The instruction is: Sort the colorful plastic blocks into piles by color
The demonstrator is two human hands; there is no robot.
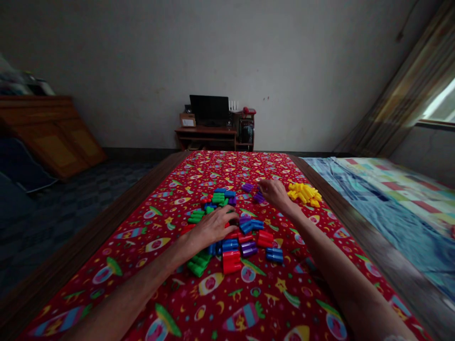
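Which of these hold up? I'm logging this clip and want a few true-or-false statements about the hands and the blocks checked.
1. The yellow blocks lie in their own heap, apart from the mixed pile. True.
2. The left hand is lifted high above the cloth. False: it rests palm down on the mixed blocks.
3. The right hand reaches toward the purple blocks at the far side. True.
4. The cloth is plain blue. False: it is red with a rocket pattern.
5. A dark screen stands on a desk by the far wall. True.
6. The yellow heap lies beside the left hand. False: it lies just beyond the right hand.
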